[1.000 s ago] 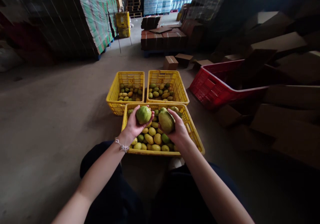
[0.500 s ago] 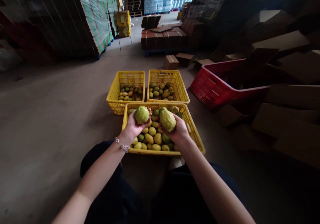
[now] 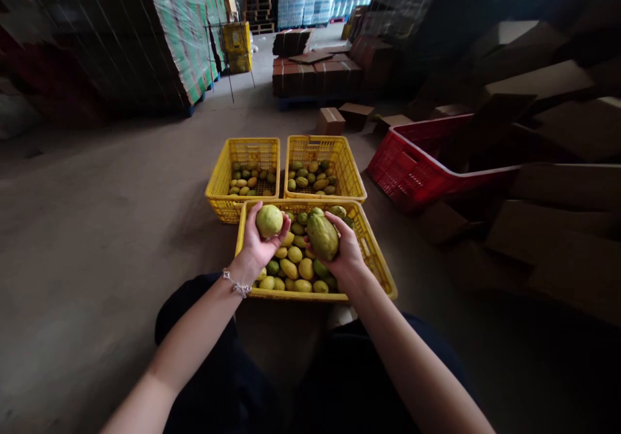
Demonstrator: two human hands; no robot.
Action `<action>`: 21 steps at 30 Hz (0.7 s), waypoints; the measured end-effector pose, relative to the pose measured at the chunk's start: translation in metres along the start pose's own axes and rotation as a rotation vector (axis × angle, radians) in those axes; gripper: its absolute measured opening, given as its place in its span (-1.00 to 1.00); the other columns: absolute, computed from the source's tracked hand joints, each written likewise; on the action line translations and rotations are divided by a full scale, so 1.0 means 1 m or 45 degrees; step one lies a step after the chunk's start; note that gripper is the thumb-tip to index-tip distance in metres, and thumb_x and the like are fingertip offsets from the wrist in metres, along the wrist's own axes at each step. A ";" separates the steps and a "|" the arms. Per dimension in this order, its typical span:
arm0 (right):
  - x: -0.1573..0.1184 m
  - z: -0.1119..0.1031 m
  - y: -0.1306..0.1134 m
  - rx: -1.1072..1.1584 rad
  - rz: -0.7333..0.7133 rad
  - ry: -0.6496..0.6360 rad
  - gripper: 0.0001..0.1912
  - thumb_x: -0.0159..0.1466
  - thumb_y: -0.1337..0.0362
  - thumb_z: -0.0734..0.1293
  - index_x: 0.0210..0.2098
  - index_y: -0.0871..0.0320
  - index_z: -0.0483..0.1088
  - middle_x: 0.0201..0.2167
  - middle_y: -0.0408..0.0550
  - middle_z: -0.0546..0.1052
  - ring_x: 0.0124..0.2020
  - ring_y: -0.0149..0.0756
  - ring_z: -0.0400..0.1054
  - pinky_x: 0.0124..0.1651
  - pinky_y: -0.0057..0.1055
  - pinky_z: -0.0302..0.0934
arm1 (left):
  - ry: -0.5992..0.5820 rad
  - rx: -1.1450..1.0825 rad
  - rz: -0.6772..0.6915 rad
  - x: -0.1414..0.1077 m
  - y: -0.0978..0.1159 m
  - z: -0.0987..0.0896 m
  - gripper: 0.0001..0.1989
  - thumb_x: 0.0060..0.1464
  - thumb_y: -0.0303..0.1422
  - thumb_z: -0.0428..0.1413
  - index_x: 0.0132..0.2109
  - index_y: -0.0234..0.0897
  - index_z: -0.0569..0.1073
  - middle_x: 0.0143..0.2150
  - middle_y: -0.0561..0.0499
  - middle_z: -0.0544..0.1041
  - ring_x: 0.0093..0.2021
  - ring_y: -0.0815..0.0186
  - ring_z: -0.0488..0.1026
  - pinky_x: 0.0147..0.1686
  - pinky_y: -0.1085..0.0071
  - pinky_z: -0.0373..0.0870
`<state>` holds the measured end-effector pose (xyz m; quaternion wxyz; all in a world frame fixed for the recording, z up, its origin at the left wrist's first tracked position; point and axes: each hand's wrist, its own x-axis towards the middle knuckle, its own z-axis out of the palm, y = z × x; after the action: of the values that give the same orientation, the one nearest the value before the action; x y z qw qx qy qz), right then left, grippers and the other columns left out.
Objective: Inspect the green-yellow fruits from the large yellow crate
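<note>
My left hand [image 3: 255,248] is wrapped round a round, pale yellow-green fruit [image 3: 270,221], palm upward. In my right hand [image 3: 350,253] is a larger, lumpy, oblong green fruit [image 3: 323,237]; its fingers curl round the right side and underneath. Both fruits are held above the near yellow crate [image 3: 315,296], a short gap apart. Inside that crate lie many yellow and green fruits [image 3: 289,269], oval to round, partly hidden by my hands.
Two yellow crates, left [image 3: 242,198] and right [image 3: 326,196], stand against the near crate's far side, each with fruit at the bottom. A red crate [image 3: 405,165] and piled cardboard [image 3: 557,195] are at the right. Boxes on a pallet [image 3: 315,78] stand beyond.
Both fruits have turned in my hands, showing other sides. My left hand has shifted slightly left, its thumb now up along the fruit's left side.
</note>
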<state>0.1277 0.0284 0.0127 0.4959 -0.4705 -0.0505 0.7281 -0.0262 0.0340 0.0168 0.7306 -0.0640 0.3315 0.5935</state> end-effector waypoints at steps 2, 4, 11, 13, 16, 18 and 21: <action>0.004 -0.003 0.001 0.035 0.017 0.011 -0.70 0.31 0.17 0.19 -0.41 0.19 0.45 -0.63 0.00 0.56 -0.66 -0.25 0.42 -0.62 -0.38 0.34 | 0.027 -0.005 -0.061 0.002 0.000 -0.003 -0.67 0.25 -0.18 0.01 -0.22 -0.39 0.47 -0.36 -0.15 0.54 -0.41 0.25 0.51 -0.45 0.37 0.55; 0.007 -0.004 0.002 0.062 0.024 0.025 -0.65 0.32 0.19 0.13 -0.42 0.19 0.45 -0.62 0.03 0.56 -0.65 -0.22 0.43 -0.61 -0.36 0.34 | 0.030 0.005 -0.099 0.004 -0.001 -0.004 -0.62 0.31 -0.23 -0.12 -0.16 -0.42 0.48 -0.36 -0.17 0.55 -0.45 0.28 0.49 -0.53 0.43 0.50; 0.010 -0.004 0.003 0.159 0.015 0.005 -0.68 0.33 0.24 0.14 -0.41 0.19 0.45 -0.67 -0.05 0.52 -0.69 -0.28 0.37 -0.57 -0.36 0.35 | 0.099 0.133 -0.092 0.009 -0.002 -0.001 -0.68 0.30 -0.39 -0.09 0.02 -0.36 0.49 -0.36 -0.14 0.56 -0.40 0.24 0.55 -0.44 0.40 0.53; 0.009 -0.004 0.003 0.175 -0.018 0.022 -0.73 0.31 0.22 0.21 -0.43 0.18 0.43 -0.68 -0.09 0.50 -0.70 -0.32 0.35 -0.52 -0.37 0.38 | 0.060 0.114 -0.116 0.008 -0.002 -0.001 -0.68 0.29 -0.35 -0.05 0.05 -0.36 0.49 -0.34 -0.14 0.57 -0.36 0.21 0.56 -0.38 0.34 0.55; 0.007 -0.003 0.001 0.204 -0.046 0.066 -0.75 0.29 0.21 0.24 -0.45 0.18 0.42 -0.66 -0.10 0.51 -0.66 -0.32 0.37 -0.48 -0.37 0.40 | 0.046 0.111 -0.125 0.006 -0.001 -0.002 -0.68 0.27 -0.25 0.00 -0.01 -0.38 0.49 -0.38 -0.11 0.56 -0.38 0.22 0.56 -0.38 0.34 0.55; 0.007 -0.003 0.001 0.215 -0.024 0.092 -0.74 0.29 0.20 0.21 -0.44 0.17 0.42 -0.64 -0.07 0.52 -0.63 -0.28 0.40 -0.50 -0.34 0.39 | 0.065 0.133 -0.134 0.005 0.000 -0.003 -0.69 0.26 -0.25 -0.01 -0.05 -0.38 0.49 -0.41 -0.09 0.56 -0.43 0.25 0.54 -0.44 0.38 0.53; 0.010 -0.004 0.002 0.203 0.033 0.113 -0.71 0.30 0.22 0.14 -0.44 0.15 0.41 -0.64 -0.05 0.52 -0.63 -0.24 0.41 -0.57 -0.35 0.34 | 0.058 0.158 -0.142 0.004 0.000 -0.003 -0.69 0.26 -0.32 -0.08 -0.06 -0.37 0.49 -0.41 -0.10 0.57 -0.44 0.25 0.54 -0.44 0.38 0.53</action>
<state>0.1290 0.0336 0.0031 0.5241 -0.4620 0.0355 0.7146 -0.0272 0.0359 0.0121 0.7572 -0.0505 0.3802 0.5287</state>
